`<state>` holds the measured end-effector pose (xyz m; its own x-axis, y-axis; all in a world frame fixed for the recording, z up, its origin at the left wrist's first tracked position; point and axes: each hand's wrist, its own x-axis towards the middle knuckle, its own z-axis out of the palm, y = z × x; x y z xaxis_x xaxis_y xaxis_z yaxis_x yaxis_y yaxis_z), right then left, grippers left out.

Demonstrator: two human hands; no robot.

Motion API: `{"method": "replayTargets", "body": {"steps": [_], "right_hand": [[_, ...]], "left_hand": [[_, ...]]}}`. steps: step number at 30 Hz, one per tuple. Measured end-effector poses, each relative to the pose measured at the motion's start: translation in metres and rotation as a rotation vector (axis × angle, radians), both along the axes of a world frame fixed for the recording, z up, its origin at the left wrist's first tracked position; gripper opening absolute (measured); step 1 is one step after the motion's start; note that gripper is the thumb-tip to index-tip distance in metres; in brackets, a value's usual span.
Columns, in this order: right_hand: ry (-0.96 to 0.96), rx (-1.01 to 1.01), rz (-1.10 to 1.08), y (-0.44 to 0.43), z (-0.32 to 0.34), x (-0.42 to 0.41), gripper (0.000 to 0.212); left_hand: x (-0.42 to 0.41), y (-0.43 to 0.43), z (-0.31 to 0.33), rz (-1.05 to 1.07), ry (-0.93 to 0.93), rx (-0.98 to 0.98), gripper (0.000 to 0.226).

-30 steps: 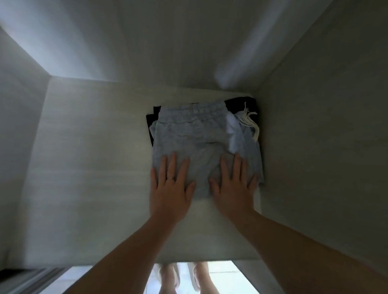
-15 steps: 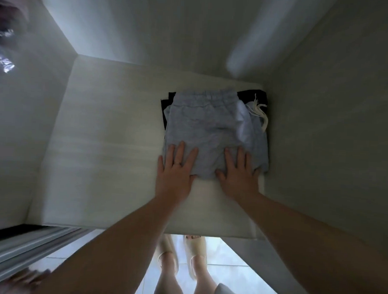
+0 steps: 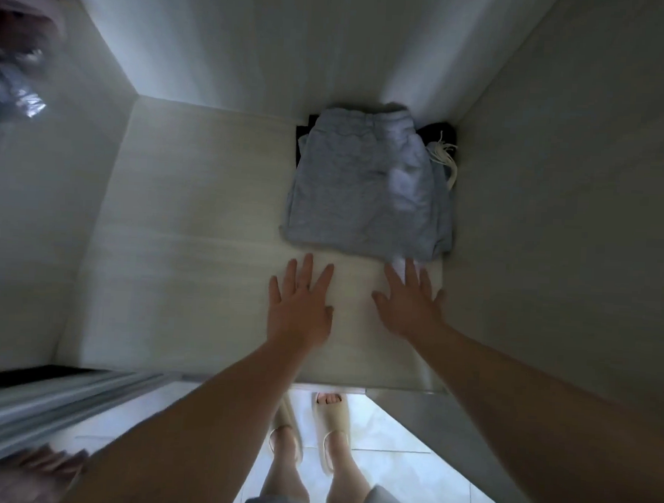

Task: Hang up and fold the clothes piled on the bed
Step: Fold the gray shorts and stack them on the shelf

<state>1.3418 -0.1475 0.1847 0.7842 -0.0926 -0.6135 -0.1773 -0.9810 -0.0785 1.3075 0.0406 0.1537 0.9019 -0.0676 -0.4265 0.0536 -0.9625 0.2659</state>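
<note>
Folded grey shorts [image 3: 364, 191] with an elastic waistband lie on the pale wardrobe shelf [image 3: 192, 251], at its back right. A folded black garment [image 3: 438, 132] with white drawstrings [image 3: 445, 153] shows under and behind them. My left hand [image 3: 300, 303] is flat with fingers spread, just in front of the shorts and apart from them. My right hand [image 3: 410, 297] is also flat and spread; its fingertips reach the shorts' front right corner. Neither hand holds anything.
The shelf is boxed in by a left wall [image 3: 36, 216], back wall [image 3: 256, 47] and right wall [image 3: 574, 225]. Blurred hanging clothes [image 3: 17, 61] show at upper left, a sliding door track [image 3: 45, 401] at lower left. My feet in beige slippers [image 3: 329, 424] stand on tiled floor.
Both hands have slid back off the grey shorts toward the shelf's front edge. The shorts stay where they lay. The view has pulled back and down.
</note>
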Motion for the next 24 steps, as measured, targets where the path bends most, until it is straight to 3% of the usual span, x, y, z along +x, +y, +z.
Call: {"method": "replayTargets", "body": {"steps": [3,10,24], "right_hand": [[0.046,-0.031,0.024,0.006,0.015,-0.055,0.064],[0.077,-0.007,0.079,0.020,0.054,-0.145,0.063],[-0.181,0.183,0.380,-0.008,0.119,-0.234,0.062]], "left_hand": [[-0.060,0.004,0.009,0.041,0.094,0.000,0.074],[-0.159,-0.004,0.058,0.081,0.055,0.022,0.070],[-0.292,-0.024,0.113,0.248,-0.197,0.025,0.071]]}}
